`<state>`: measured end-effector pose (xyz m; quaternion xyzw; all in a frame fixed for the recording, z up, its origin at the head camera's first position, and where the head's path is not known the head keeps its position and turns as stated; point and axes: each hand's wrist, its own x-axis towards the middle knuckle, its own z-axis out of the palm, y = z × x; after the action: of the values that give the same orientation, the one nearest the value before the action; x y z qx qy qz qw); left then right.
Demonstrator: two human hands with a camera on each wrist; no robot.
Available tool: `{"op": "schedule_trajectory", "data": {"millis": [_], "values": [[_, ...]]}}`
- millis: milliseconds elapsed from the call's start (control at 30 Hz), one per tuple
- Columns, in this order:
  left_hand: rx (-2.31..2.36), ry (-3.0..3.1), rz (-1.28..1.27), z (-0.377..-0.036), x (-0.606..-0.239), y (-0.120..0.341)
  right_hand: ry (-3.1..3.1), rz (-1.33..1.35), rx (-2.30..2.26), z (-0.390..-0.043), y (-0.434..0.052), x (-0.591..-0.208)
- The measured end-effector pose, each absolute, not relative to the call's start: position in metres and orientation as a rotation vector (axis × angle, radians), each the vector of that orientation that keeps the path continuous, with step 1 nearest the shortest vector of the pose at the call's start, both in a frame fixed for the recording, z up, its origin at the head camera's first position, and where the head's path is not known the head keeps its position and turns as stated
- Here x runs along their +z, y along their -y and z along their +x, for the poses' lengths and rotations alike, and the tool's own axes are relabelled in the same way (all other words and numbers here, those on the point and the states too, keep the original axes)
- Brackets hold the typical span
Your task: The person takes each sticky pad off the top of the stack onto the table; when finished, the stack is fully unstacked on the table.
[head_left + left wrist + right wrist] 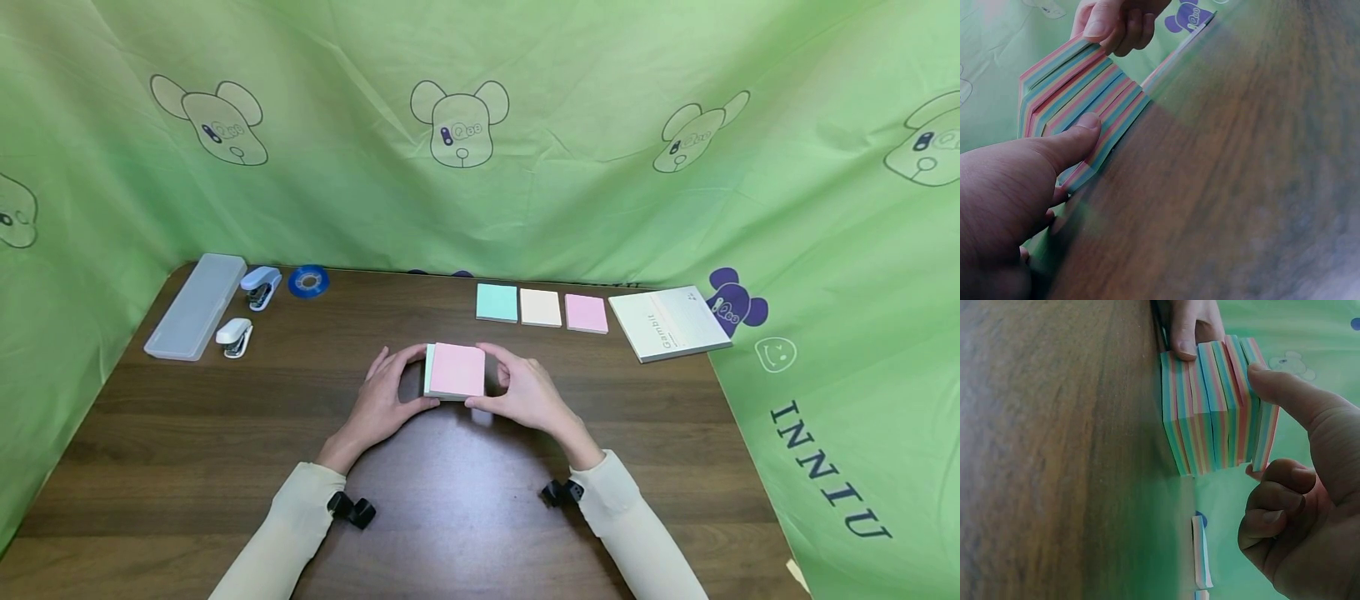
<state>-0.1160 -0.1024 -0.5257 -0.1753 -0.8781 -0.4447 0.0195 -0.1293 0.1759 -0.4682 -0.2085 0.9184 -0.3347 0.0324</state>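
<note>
Two hands pinch a many-layered stack of sticky-note pads at the middle of the table.
From where I stand, the left hand takes the stack between 8 and 9 o'clock, the right hand between 3 and 4; gripping both ends probably keeps the loose layers from sliding apart, for the pink top pad sits off-square towards 3. Each thumb presses the near side with an index finger at the far side; the right hand's other fingers curl inward. The forearms slant in from 7 and 5. Three pads in a row, teal, cream and pink, lie at 1 to 2 o'clock, seemingly set apart to leave working room.
</note>
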Motion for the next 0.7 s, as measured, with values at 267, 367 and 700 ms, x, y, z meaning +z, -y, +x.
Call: {"op": "schedule_trajectory", "data": {"millis": [267,367,700], "values": [[-1.377,2.729,-0.543,-0.1163,-0.5249,0.1025,-2.82,-0.652,-1.034,-0.1299,-0.1785,-0.4656],[-1.383,2.726,-0.542,-0.1162,-0.525,0.1028,-2.811,-0.653,-1.068,-0.1306,-0.1789,-0.4661],[-1.379,2.727,-0.546,-0.1159,-0.5261,0.1025,-2.739,-0.656,-1.236,-0.1333,-0.1828,-0.4677]]}}
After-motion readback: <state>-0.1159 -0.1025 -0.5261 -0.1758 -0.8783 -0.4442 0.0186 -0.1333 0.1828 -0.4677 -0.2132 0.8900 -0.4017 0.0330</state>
